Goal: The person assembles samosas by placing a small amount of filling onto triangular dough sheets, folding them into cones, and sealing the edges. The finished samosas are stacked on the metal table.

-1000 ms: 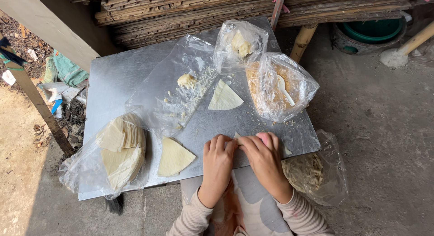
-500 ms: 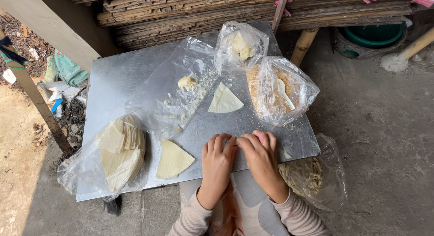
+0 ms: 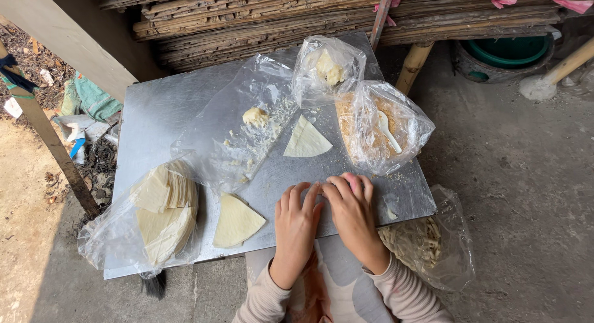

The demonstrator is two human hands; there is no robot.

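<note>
Both hands — the left hand and the right hand — lie side by side, touching, at the near edge of the metal table. One wrapper triangle lies just left of them, another triangle behind them. A bag of wrappers sits far left — a bag with a spoon behind right.

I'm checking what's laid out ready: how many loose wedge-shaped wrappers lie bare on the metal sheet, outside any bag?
2. One wrapper wedge lies mid-sheet beside the bag of filling; another sits near the front edge, left of the left hand. The hands may hide one more.

left hand palm down, fingers together | right hand alongside, touching
</note>
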